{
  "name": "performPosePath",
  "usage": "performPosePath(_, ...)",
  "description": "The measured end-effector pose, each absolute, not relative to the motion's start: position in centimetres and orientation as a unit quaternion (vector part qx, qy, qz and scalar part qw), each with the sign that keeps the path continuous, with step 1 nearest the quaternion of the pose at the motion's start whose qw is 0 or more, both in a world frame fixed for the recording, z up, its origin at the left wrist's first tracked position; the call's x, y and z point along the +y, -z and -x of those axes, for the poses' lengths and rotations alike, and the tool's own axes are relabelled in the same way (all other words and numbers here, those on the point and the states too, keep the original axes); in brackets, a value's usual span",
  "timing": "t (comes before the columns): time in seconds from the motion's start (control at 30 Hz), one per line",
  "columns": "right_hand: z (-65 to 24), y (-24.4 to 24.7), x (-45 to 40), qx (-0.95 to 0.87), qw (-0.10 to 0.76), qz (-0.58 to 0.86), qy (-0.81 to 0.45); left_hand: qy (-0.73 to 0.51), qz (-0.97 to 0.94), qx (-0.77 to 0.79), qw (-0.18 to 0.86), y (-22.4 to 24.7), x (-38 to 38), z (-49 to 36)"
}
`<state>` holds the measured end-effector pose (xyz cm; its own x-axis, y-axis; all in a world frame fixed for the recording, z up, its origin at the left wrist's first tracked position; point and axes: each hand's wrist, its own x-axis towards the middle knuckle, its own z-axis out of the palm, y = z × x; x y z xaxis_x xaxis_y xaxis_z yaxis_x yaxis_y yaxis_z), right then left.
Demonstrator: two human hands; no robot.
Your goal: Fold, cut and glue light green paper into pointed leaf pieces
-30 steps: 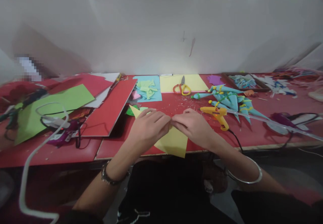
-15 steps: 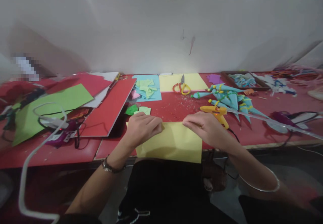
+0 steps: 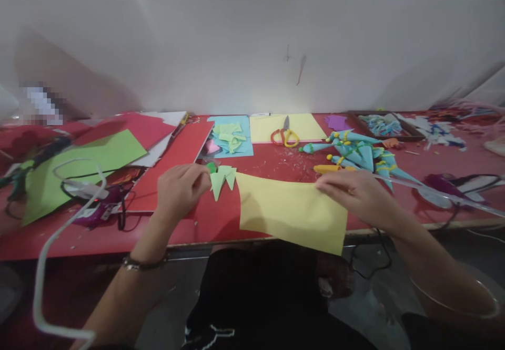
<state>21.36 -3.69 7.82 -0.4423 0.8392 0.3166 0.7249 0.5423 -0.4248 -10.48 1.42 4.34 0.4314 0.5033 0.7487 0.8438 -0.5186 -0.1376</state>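
A sheet of yellow paper hangs over the front edge of the red table, tilted down to the right. My right hand pinches its upper right part between thumb and fingers. Away from the sheet, to its left, my left hand is closed with the fingertips together; whether anything small is in them I cannot make out. Between that hand and the sheet lie pointed light green paper pieces. A yellow glue gun lies just behind my right hand, which partly hides it.
Scissors lie on more yellow paper at the back. Blue paper cones with yellow and green trim are piled to the right, near a brown tray. Red board, green paper and a white cable are on the left.
My left hand has let go of the yellow sheet and moved left. My right hand has drawn the sheet to the right, uncovering the light green pieces.
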Motion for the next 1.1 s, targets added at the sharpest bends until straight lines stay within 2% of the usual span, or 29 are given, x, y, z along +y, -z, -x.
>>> performPosePath(0.1, -20.5, -7.6, -3.3, -0.865, 0.252, 0.424, -0.095, 0.289, 0.865, -0.375, 0.166, -5.4, 0.3, 7.2)
performPosePath(0.27, -19.8, -7.2, -2.6, -0.883, 0.245, 0.396, -0.059, 0.262, 0.904, -0.312, 0.129, -5.0, -0.6, 4.2)
performPosePath(0.47, -17.7, -6.8, -2.2, -0.879, 0.218, 0.412, 0.099, 0.264, 0.906, -0.320, 0.085, -4.4, -0.4, 3.4)
performPosePath(0.6, -15.4, -6.4, -2.0, -0.889, 0.253, 0.374, 0.078, 0.276, 0.908, -0.312, 0.046, -4.9, -0.4, 2.5)
performPosePath(0.77, -15.0, -5.9, -1.4, -0.879, 0.290, 0.376, 0.057, 0.293, 0.904, -0.304, 0.071, -5.2, -0.6, 2.9)
performPosePath(1.1, -18.2, -5.2, -1.4, -0.861, 0.253, 0.441, 0.005, 0.272, 0.901, -0.320, 0.105, -5.4, -0.6, 5.7)
